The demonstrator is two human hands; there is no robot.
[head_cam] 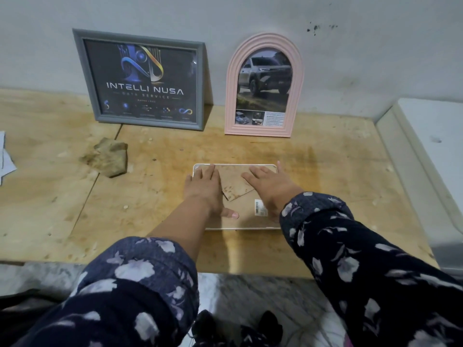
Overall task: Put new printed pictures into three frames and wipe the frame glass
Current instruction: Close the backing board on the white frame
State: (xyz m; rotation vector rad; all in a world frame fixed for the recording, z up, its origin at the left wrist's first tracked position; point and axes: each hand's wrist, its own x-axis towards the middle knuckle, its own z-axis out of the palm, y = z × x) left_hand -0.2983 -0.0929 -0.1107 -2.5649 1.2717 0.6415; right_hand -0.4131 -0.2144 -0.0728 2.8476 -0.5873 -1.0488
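Brown fibreboard faces up at the middle of the wooden table: the third frame, a white-edged one, lies face down with its backing board uppermost and its fold-out stand lying flat on the board. Both hands rest on that backing. The left hand lies with its fingers straight and flat toward the far left corner, thumb stretched along the board; the right hand lies likewise flat, fingers spread near the far right corner, beside a barcode sticker. Neither hand curls round anything; they press, palms down. Against the wall behind, a grey frame showing a dark logo print and a pink arched frame showing a car picture stand upright, side by side and apart from each other, so two of the three look already filled. A crumpled brownish cloth sits well to the left of the flat frame, and some paper shows at the left edge. The step in hand seems to be seating or closing the back of the last frame; whether its picture is already inside cannot be told, since the front is hidden. Next would likely come securing the back's fasteners, if any, then turning the frame over with a grip on both short edges and fetching the cloth to wipe the glass.
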